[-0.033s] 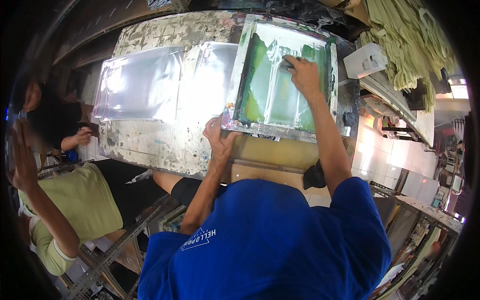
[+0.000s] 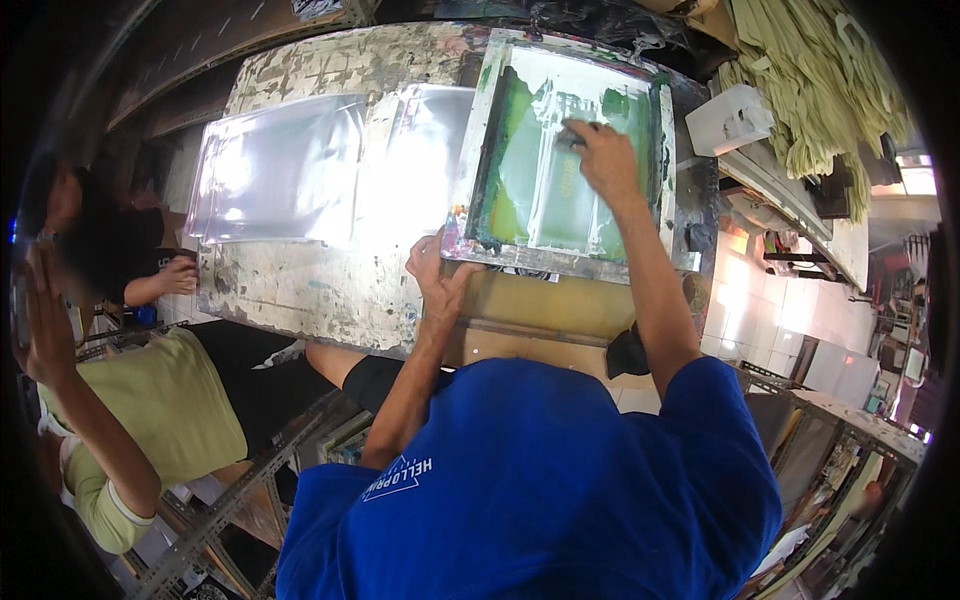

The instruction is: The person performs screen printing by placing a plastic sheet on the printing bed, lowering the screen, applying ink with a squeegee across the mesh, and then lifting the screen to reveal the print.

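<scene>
A paint-flecked table [image 2: 300,290] carries clear plastic sheets [image 2: 330,170] and, on its right part, a green-inked printing screen [image 2: 565,150]. The right hand [image 2: 605,160] closes on a squeegee [image 2: 572,135] inside the screen; the left hand [image 2: 435,275] grips the frame's near corner.

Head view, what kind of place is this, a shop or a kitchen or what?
Probably a screen-printing workshop. A framed screen smeared with green ink lies on a paint-stained table; the right hand presses a squeegee on it while the left hand holds its corner. Clear plastic sheets lie alongside.
</scene>
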Available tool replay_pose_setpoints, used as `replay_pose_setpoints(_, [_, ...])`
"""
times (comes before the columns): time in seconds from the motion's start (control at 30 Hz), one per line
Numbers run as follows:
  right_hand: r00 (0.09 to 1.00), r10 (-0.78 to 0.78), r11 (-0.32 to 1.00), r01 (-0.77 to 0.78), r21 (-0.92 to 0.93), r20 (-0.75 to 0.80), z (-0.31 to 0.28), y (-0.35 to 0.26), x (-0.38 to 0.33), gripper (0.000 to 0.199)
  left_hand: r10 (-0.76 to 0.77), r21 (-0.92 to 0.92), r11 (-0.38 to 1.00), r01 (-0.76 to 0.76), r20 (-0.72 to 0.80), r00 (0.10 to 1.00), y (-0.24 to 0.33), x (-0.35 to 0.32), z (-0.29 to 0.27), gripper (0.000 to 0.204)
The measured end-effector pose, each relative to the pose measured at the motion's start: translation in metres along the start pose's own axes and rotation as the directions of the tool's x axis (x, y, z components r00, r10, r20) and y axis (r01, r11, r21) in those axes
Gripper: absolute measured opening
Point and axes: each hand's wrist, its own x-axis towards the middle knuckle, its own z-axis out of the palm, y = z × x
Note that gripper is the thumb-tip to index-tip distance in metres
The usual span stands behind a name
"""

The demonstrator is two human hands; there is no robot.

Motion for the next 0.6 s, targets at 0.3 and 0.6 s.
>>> replay_pose_setpoints(0.3, [0.951,-0.188,0.976,0.209,0.060,-0.244,-0.122,-0.099,-0.086,0.041,0.098,-0.061,0.991,-0.118,-0.257,0.961,0.095,0.051,-0.030,0.065])
replay_pose_setpoints(0.6, [0.881,-0.226,0.972,0.232,-0.038,-0.415,-0.213,-0.100,0.015,0.043,-0.003,0.316,0.941,0.120,-0.348,0.937,0.040,0.089,-0.023,0.040])
